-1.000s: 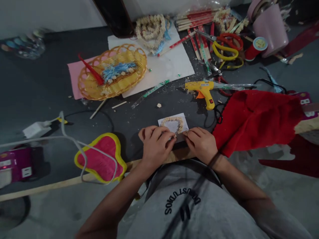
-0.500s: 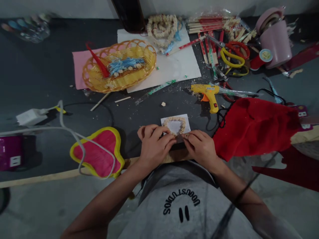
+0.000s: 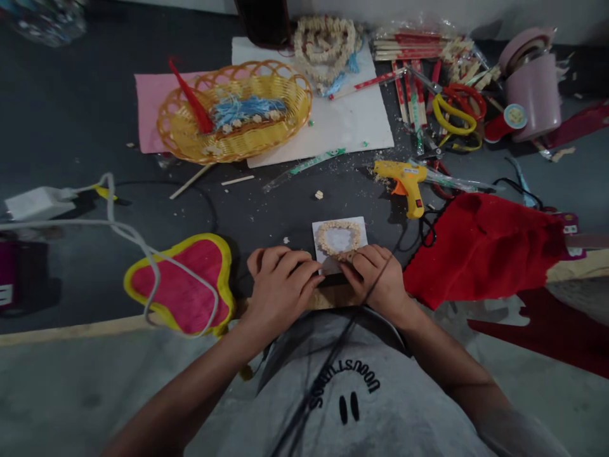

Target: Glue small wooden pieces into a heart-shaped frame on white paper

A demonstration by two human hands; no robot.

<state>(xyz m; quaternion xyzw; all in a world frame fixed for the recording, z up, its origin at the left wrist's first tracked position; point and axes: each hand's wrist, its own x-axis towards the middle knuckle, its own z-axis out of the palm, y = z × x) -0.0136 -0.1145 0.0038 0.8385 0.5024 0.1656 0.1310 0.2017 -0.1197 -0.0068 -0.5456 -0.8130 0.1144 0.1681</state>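
Observation:
A ring of small pale wooden pieces lies on a small white paper card near the table's front edge. My left hand is at the card's lower left corner, its fingers bent and the thumb and fingertips closed together there. At the ring's lower right side, my right hand has its thumb and curled fingers pinched against the pieces; the fingers cover part of the ring and card. One loose wooden bit lies beyond the card.
A yellow glue gun, red cloth and scissors lie to the right. At the back are a wicker basket with blue tassels, wooden bead strings and chopsticks. A white cable crosses a pink-and-yellow pad.
My left hand has drawn away from the ring, left and toward me, to the card's corner. The right hand stays at the ring's lower right. The camera view has shifted a little.

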